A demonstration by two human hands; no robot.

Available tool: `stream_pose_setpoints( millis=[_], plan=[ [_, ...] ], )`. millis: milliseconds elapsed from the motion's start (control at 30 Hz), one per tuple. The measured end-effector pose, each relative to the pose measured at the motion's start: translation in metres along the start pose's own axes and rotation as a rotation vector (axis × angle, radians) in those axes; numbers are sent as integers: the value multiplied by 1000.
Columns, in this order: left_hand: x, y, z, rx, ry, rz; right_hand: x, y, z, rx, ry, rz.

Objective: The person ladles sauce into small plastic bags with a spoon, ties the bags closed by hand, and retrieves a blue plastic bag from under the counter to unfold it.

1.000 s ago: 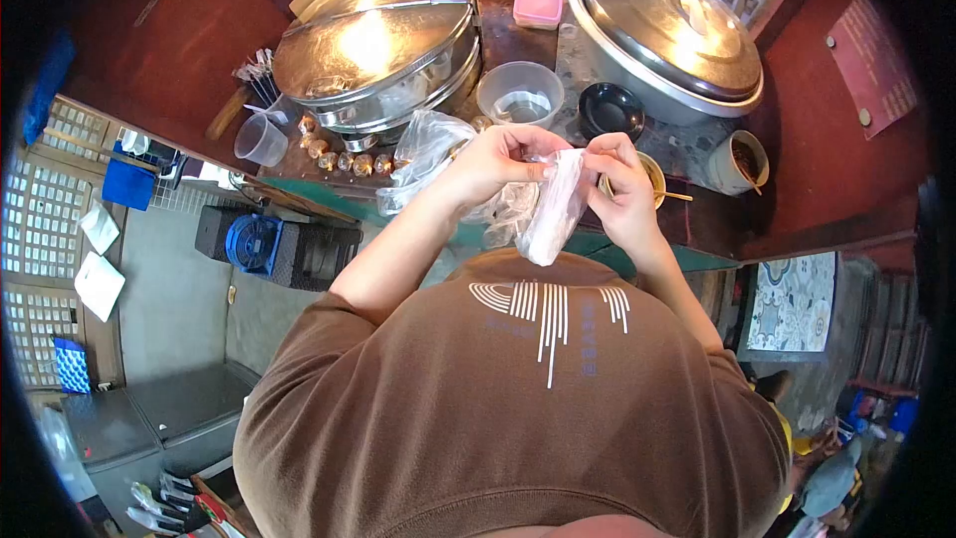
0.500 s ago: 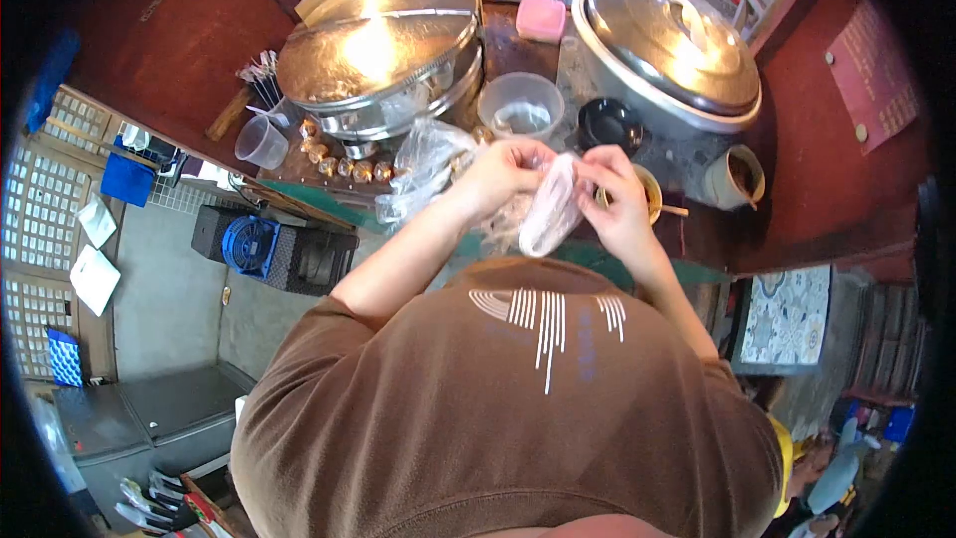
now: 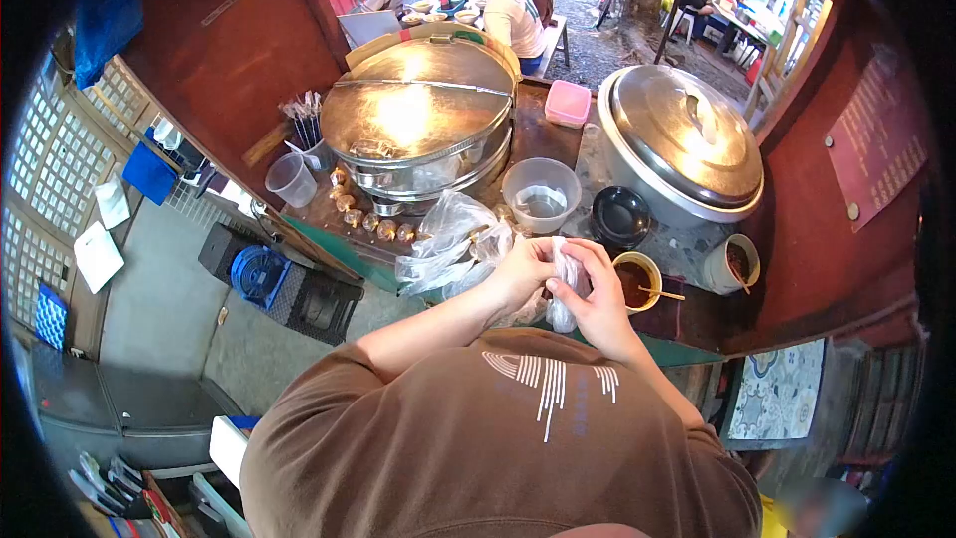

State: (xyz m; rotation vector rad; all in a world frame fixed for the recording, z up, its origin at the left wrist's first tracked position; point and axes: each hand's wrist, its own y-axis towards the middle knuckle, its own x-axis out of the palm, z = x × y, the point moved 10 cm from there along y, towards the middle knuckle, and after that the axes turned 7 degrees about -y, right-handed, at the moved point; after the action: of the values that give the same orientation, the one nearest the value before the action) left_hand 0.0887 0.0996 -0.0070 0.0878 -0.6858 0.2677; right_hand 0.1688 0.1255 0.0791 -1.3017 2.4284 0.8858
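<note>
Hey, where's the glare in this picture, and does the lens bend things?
Head view: bright glare on the left-hand lid and a smaller bright patch on the right-hand lid; again head view: strong fisheye bending, with black corners.

Whitish plastic bag [image 3: 569, 271], apparently bunched, upright between fingers [image 3: 597, 264]

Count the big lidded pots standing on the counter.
2: a steel pot at the left and a pale pot at the right, beyond the black bowl. Both are in plain view.
</note>
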Motion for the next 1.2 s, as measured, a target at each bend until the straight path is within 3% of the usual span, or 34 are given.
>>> stream_pose_setpoints(
  millis=[100,200,300,433,533,633,800,1033,1100,1200],
  plan=[
    [-3,-2,-16,-48,-233,15,4,1,-3,-8,-29,-26],
    [1,-3,-17,-74,-264,6,7,-2,20,235,331,-71],
    [14,-8,-6,-68,-339,-47,7,-2,34,291,557,-50],
    [16,-9,-8,-89,-415,-64,13,-1,35,275,544,-77],
    [9,-6,-7,-47,-435,-42,-1,-1,12,254,416,44],
    [5,-4,2,26,-391,-5,-32,-5,-25,-110,-242,211],
    [-4,0,7,108,-328,-3,-12,-5,-40,-232,-374,48],
    [-17,6,2,75,-359,24,3,-12,-28,-182,-346,-104],
    [-15,4,5,92,-280,21,-19,-8,-35,-180,-364,112],
    [0,-2,3,52,-268,-63,-22,-1,-38,-183,-415,106]
  ],
)
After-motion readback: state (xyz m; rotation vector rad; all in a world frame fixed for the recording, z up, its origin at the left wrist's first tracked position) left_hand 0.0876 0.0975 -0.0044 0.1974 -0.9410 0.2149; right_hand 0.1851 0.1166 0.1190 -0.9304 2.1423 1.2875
